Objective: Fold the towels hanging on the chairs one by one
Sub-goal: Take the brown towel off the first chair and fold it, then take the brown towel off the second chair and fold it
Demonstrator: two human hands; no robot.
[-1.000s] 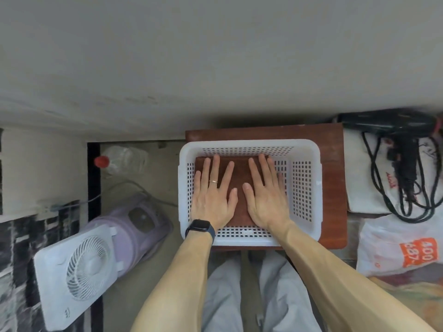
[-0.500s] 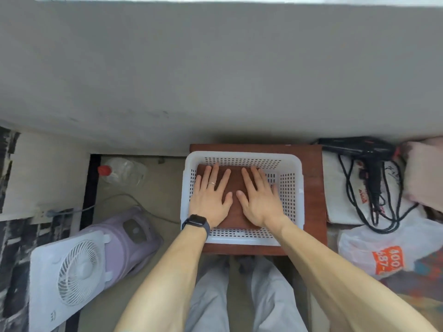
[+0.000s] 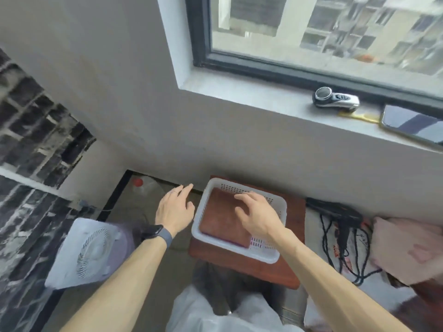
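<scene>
Left hand (image 3: 173, 209) swung clear of basket (image 3: 199, 212) on stool (image 3: 239, 267) — window (image 3: 323, 32) now visible.

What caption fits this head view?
Left hand and right hand hover open by a folded towel in a white basket.

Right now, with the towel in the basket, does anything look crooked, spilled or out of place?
Nothing serious. The towel lies flat and folded in the basket. A purple edge peeks out under its near side, and a bottle lies on its side on the floor by the wall.
</scene>
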